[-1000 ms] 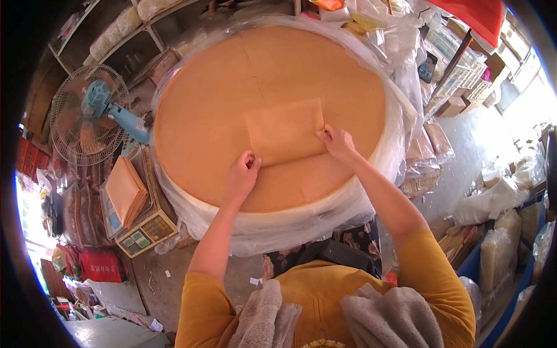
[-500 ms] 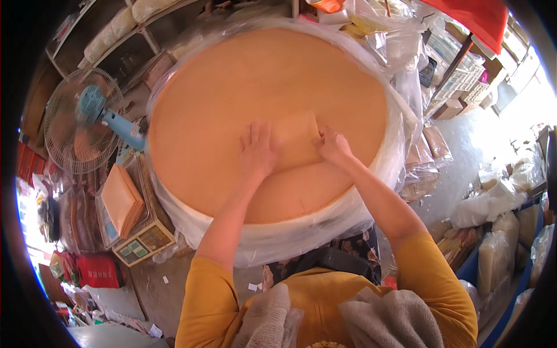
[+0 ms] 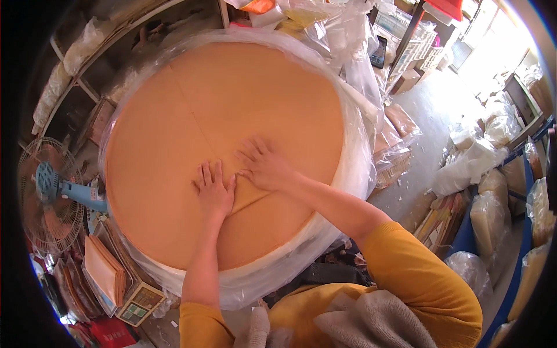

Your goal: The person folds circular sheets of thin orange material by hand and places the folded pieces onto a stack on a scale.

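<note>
A wide, round, tan-orange stack of what look like thin sheets (image 3: 261,81) lies flat before me. A folded part of the top sheet (image 3: 248,200) makes a raised edge between and below my hands. My left hand (image 3: 214,191) rests flat on the sheet, fingers spread, left of the fold. Further right and a little farther away, my right hand (image 3: 268,167) lies over the folded part with its fingers stretched out and its thumb toward my left hand. Part of the fold is hidden under the right hand and forearm.
Clear plastic wrap (image 3: 354,168) surrounds the round stack. At left stand a blue fan (image 3: 52,182) and a pile of folded tan sheets (image 3: 103,269) on a box. A phone (image 3: 379,52) hangs or stands at the back right; bagged goods (image 3: 490,200) fill the right side.
My right hand has let go of the flap's right edge and now lies spread on the sheet, closer to my left hand. The whole view has turned, and the stack sits farther left.
</note>
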Action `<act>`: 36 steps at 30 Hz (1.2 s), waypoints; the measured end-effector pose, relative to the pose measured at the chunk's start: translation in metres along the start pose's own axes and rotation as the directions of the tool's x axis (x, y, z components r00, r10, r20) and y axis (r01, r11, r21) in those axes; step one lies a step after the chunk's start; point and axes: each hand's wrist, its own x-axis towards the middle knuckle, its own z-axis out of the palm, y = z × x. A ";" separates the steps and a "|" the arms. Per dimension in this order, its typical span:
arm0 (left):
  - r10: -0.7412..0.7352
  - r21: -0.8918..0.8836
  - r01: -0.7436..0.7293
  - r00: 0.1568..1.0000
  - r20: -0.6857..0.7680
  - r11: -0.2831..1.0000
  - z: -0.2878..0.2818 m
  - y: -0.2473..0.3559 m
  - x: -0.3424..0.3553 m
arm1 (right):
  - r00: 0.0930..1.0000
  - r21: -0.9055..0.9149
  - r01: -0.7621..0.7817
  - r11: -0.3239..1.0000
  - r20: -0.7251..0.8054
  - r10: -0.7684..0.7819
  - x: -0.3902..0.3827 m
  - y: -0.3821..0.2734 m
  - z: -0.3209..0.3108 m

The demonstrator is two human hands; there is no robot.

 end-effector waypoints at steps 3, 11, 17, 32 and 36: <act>0.019 0.025 -0.019 1.000 -0.008 1.000 0.000 0.004 0.004 | 0.999 -0.065 -0.002 0.998 -0.046 -0.001 0.001 0.003 -0.004; -0.072 0.059 0.062 0.982 0.172 0.996 -0.047 -0.015 -0.018 | 0.992 0.142 -0.110 0.984 -0.050 0.118 -0.011 0.024 0.018; -0.089 -0.435 0.022 0.987 -0.134 0.900 -0.035 -0.025 -0.051 | 0.959 0.050 -0.210 0.976 -0.181 0.216 -0.059 0.055 0.000; -0.852 -0.978 -0.196 0.497 -0.166 0.077 -0.202 -0.338 -0.261 | 0.965 -0.061 -0.202 0.978 -0.184 0.187 -0.056 0.036 -0.006; -0.853 -0.968 -0.248 0.497 -0.160 0.037 -0.179 -0.408 -0.272 | 0.966 -0.116 -0.207 0.971 -0.179 0.185 -0.056 0.040 -0.003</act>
